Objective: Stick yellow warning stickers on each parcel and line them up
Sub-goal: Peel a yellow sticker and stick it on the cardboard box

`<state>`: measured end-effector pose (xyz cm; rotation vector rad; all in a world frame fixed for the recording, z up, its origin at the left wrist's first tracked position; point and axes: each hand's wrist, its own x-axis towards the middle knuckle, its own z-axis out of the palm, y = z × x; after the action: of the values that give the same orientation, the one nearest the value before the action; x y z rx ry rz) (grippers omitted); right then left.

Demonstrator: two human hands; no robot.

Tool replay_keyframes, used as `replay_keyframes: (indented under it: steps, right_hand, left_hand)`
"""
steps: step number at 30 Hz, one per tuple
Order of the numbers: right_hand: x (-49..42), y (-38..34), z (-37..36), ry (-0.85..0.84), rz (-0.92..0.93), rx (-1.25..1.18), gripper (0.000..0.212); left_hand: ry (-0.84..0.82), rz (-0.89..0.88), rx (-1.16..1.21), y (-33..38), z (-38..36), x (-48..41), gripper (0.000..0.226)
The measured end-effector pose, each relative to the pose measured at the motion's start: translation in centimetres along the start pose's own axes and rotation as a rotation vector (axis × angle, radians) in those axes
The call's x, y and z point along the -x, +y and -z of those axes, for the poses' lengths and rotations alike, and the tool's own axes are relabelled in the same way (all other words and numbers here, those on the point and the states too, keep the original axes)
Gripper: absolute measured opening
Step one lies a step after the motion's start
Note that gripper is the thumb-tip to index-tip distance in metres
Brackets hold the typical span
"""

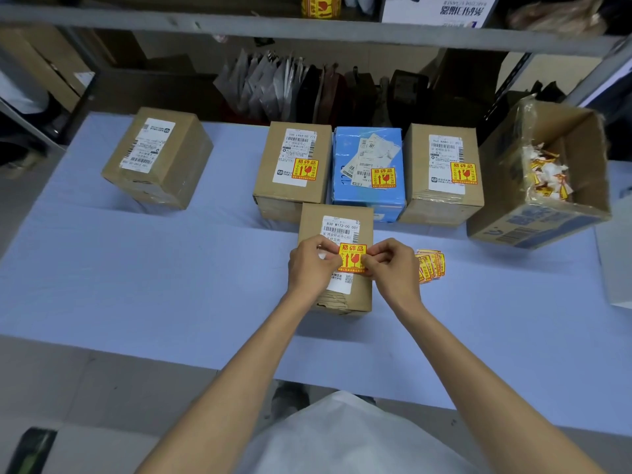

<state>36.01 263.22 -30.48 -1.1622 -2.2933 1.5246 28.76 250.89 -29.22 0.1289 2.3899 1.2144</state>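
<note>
A brown parcel [338, 220] stands on the pale blue table, in front of a row of three. My left hand [311, 265] and my right hand [393, 265] pinch the two sides of a yellow warning sticker [352, 256] held over this parcel's white label. Behind it, a brown parcel [290, 172], a blue parcel [367, 165] and another brown parcel [443, 172] stand side by side, each with a yellow sticker. A further brown parcel [157, 159] sits apart at the far left, with no yellow sticker in sight. A pile of loose stickers [430, 265] lies just right of my right hand.
An open cardboard box [540, 220] holding crumpled sticker backings stands at the right end of the table [136, 285]. A metal shelf rail [239, 25] runs across above the back, with bags and boxes stored beneath it. A white object [619, 258] sits at the right edge.
</note>
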Motion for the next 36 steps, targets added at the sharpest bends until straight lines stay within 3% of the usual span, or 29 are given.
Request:
replay_keyframes:
  steps: [18, 22, 24, 27, 29, 33, 36]
  right_hand:
    - [-0.5, -0.6, -0.5, 0.035, 0.023, 0.237, 0.017]
    - [-0.5, -1.2, -0.3, 0.04, 0.049, 0.423, 0.019]
    - [-1.0, -1.5, 0.3, 0.02, 0.038, 0.548, 0.03]
    - [-1.7, -1.0, 1.2, -0.054, -0.004, 0.515, 0.039]
    - [-1.7, -0.4, 1.0, -0.067, 0.003, 0.441, 0.034]
    - [-1.3, -0.8, -0.2, 0.001, 0.005, 0.493, 0.047]
    - [-1.8, -0.8, 0.0, -0.015, 0.011, 0.482, 0.032]
  left_hand:
    - [-0.01, -0.011, -0.119, 0.1, -0.4, -0.1, 0.015]
    - [-0.002, -0.056, -0.211, 0.1, -0.7, 0.0, 0.022]
    - [0.005, -0.076, -0.254, 0.1, -0.7, 0.2, 0.031]
    - [0.035, -0.11, -0.247, -0.1, -0.1, 0.0, 0.042]
    - [0.03, -0.171, -0.226, -0.4, 0.4, -0.2, 0.035]
    - [-0.09, -0.272, -0.248, -0.4, 0.5, -0.4, 0.015]
    - [-0.072, -0.242, -0.24, -0.6, 1.1, -0.9, 0.009]
